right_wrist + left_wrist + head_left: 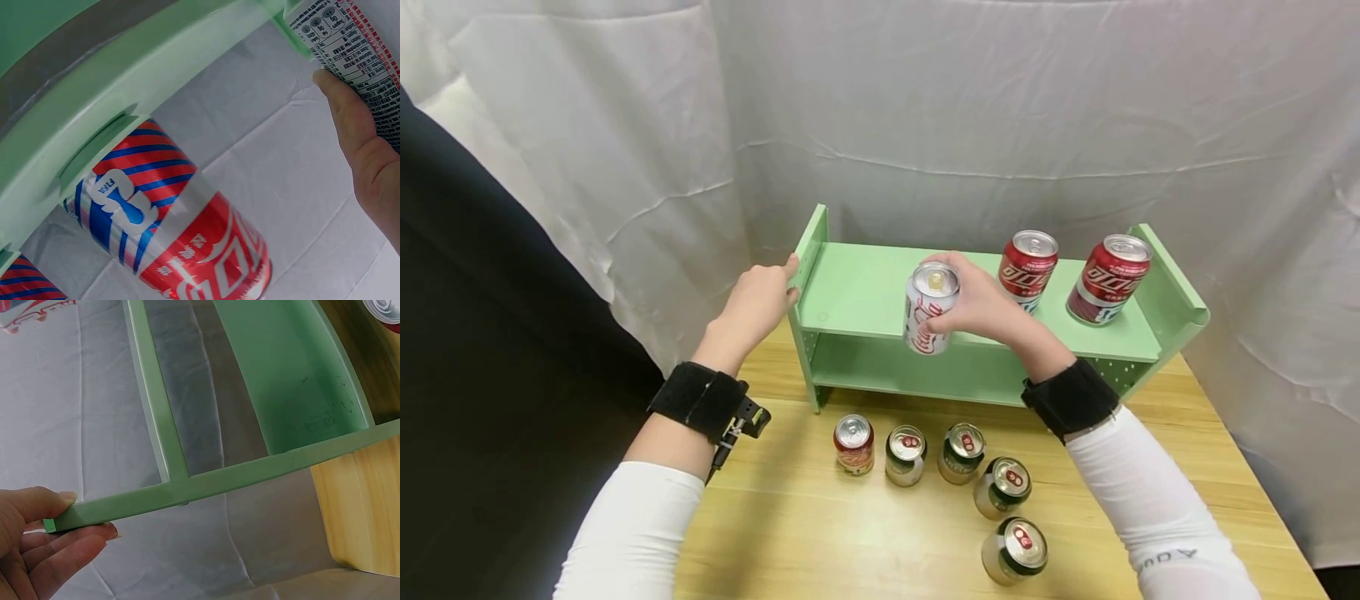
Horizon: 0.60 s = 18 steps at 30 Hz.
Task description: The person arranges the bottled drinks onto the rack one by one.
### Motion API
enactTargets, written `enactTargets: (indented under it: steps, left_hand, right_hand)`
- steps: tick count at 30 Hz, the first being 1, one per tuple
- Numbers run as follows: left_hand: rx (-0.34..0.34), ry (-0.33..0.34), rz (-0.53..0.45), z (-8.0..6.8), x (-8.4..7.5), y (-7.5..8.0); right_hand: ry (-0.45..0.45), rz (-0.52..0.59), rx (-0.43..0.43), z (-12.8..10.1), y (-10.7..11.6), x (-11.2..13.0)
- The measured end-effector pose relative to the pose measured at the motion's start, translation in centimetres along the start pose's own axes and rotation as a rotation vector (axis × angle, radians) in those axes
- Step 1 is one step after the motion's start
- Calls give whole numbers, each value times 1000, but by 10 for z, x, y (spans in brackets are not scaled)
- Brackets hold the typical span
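Observation:
My right hand (973, 300) grips a white Coca-Cola can (918, 312) upright, over the front of the top board of a green two-tier shelf (857, 287). In the right wrist view, the thumb (356, 119) lies along the side of that can (350, 47), its printed label showing. My left hand (758, 302) is at the shelf's left end. Thumb and fingers pinch the top of the green side panel (119, 506) in the left wrist view. Two red cans, one (1028, 265) beside my right hand and another (1108, 279) further right, stand on the top board.
On the wooden table (820, 533) before the shelf stand a red can (853, 444) and several cans with dark green tops, one (906, 455) beside it and another (1015, 551) nearest me. A pale curtain (962, 100) hangs behind; dark cloth (497, 375) is at the left.

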<state>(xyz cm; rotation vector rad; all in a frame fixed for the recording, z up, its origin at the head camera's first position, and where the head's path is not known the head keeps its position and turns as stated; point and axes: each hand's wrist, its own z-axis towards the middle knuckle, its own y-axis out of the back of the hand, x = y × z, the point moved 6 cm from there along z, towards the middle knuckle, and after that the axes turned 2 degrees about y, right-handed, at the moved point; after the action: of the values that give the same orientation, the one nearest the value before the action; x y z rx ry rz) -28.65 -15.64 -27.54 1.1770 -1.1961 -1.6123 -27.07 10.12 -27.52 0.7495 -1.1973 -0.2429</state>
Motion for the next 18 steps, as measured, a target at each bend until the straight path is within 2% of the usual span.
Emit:
enactTargets:
  steps: [10, 18]
  left_hand:
    - [-8, -2, 4, 1, -1, -2]
    - [-11, -7, 8, 0, 0, 0]
  right_hand:
    - [18, -5, 24, 9, 4, -7]
    - [5, 36, 58, 17, 5, -9]
